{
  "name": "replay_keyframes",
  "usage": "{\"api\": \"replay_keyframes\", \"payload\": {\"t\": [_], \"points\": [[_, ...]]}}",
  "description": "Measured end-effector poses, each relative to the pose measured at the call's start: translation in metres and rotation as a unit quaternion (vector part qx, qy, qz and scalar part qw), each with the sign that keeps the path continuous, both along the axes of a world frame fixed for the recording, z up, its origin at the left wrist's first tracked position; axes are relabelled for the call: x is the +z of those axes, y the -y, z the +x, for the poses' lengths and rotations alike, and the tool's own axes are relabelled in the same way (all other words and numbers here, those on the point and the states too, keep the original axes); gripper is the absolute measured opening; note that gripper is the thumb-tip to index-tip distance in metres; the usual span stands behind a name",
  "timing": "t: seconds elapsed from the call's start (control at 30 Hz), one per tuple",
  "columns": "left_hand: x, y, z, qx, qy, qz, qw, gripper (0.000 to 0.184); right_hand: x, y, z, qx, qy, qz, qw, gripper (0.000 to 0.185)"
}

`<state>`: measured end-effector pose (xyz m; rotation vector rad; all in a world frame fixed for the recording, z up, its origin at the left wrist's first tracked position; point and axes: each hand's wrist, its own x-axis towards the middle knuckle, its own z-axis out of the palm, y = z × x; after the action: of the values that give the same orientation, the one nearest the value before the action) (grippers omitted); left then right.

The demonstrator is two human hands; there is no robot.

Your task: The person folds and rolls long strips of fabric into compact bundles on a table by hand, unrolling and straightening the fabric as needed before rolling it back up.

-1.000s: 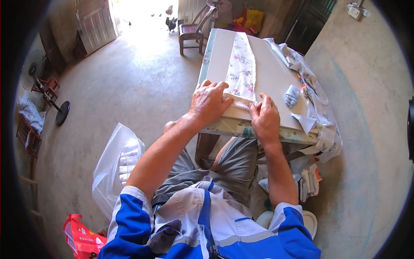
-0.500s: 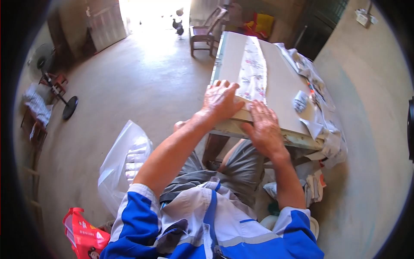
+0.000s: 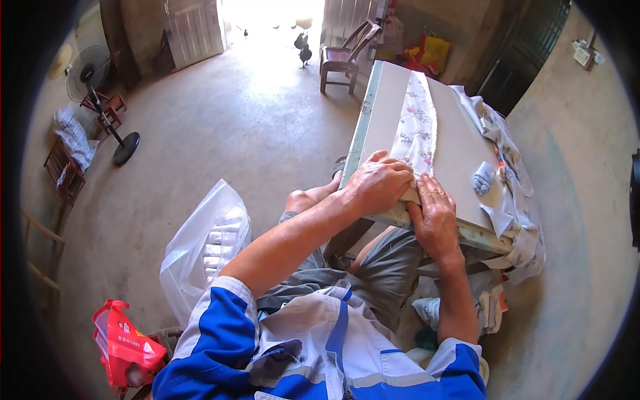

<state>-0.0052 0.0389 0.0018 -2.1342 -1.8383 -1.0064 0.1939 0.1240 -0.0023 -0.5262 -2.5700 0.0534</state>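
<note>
A long strip of white floral cloth (image 3: 419, 123) lies lengthwise on the pale tabletop (image 3: 460, 153), its near end at the table's front edge. My left hand (image 3: 379, 185) rests on that near end with its fingers curled and pressed together; what is under the fingertips is hidden. Right beside it, my right hand (image 3: 435, 217) lies on the cloth's near right corner, fingers stretched forward and thumb apart. A small bluish-white roll (image 3: 483, 179) sits on the table to the right of my right hand.
More floral cloth (image 3: 527, 220) drapes over the table's right edge. A wooden chair (image 3: 343, 60) stands beyond the table. On the left are a standing fan (image 3: 93, 87), a clear plastic bag (image 3: 193, 247) with white bundles and a red bag (image 3: 127, 347). Birds (image 3: 304, 55) stand near the bright doorway.
The view has shifted, so the table appears further right and lower. My right hand has gone from pinching the cloth's corner to lying flatter on it. My left fingers have curled in at the near end.
</note>
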Motion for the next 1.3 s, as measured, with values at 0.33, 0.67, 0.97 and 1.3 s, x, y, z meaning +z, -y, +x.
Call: {"api": "replay_keyframes", "payload": {"t": [0.33,0.67,0.97,1.3], "points": [[-0.006,0.029,-0.004,-0.001,0.017,0.021,1.000,0.024,0.009,0.016,0.011,0.010,-0.054,-0.008,0.998,0.035],[-0.002,0.024,-0.006,-0.025,0.022,0.025,0.999,0.034,0.008,0.008,0.005,0.028,-0.076,0.024,0.996,0.028],[-0.001,0.026,-0.005,-0.037,0.026,0.043,0.998,0.026,0.004,0.004,0.008,0.049,-0.157,0.020,0.986,0.020],[0.001,0.024,-0.007,-0.027,0.050,0.044,0.997,0.023,0.002,0.004,0.014,0.029,-0.188,-0.020,0.982,0.025]]}}
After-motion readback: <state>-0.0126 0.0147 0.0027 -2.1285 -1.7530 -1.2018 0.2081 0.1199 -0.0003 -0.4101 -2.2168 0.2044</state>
